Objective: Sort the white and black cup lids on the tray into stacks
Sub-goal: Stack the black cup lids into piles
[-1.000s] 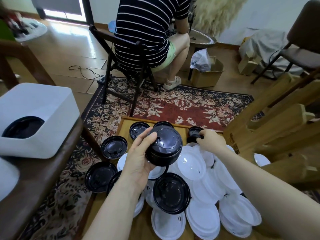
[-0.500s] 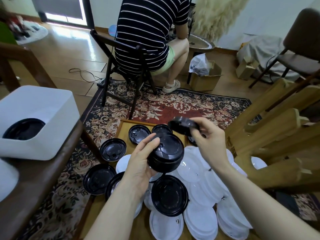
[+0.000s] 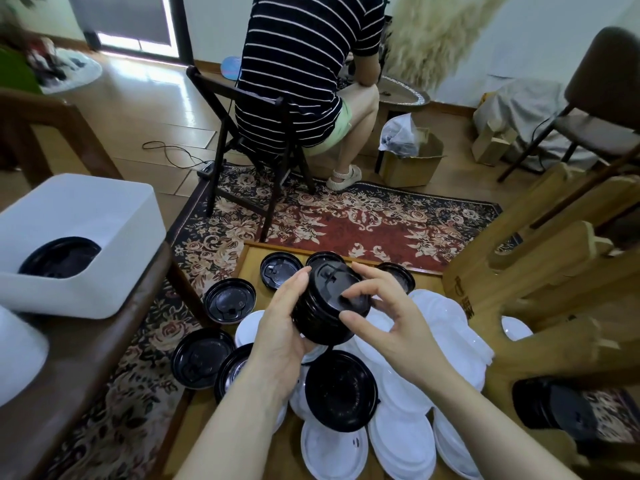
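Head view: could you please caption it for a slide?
Left hand grips stack of black lids; right hand touches its top.

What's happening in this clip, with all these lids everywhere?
A person is sorting cup lids by colour. The left hand holds a stack of black lids above the wooden tray, and the right hand has its fingertips on the top lid of that stack. Loose black lids lie at the tray's left and far side, one rests on the pile, and the white lids lie heaped and unsorted. Another person sits on a chair beyond.
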`<state>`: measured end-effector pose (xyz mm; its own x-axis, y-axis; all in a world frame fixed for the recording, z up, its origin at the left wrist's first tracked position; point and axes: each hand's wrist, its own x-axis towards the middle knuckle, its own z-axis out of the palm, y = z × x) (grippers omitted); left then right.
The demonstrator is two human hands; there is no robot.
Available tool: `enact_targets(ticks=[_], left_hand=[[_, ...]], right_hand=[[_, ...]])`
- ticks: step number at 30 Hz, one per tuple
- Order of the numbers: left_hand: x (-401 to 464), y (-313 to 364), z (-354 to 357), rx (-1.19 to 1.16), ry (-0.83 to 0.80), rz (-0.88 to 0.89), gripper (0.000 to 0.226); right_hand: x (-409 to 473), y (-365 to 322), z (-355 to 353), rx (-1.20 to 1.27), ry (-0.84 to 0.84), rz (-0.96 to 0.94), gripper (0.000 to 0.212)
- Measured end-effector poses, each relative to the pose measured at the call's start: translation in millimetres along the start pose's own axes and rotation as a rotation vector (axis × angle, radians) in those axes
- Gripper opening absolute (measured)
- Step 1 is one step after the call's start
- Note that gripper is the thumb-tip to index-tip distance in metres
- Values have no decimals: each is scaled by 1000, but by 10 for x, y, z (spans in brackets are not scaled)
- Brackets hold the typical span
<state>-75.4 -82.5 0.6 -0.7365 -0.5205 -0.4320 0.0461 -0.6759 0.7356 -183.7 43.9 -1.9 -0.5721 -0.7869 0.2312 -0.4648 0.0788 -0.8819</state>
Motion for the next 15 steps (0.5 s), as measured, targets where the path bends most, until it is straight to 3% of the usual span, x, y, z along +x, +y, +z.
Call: enact_targets(ticks=[4,12,15], left_hand=[[-13,-7,-28,24,-42,37,60],[43,-43,-21,-23,-73,58,39],[47,-41,-41,47,-132,60,50]], right_hand=[[-22,-60,67,-41,36,-24,28],[-73,55,111,349,60,133,42],[-92,92,107,346,55,127,44]])
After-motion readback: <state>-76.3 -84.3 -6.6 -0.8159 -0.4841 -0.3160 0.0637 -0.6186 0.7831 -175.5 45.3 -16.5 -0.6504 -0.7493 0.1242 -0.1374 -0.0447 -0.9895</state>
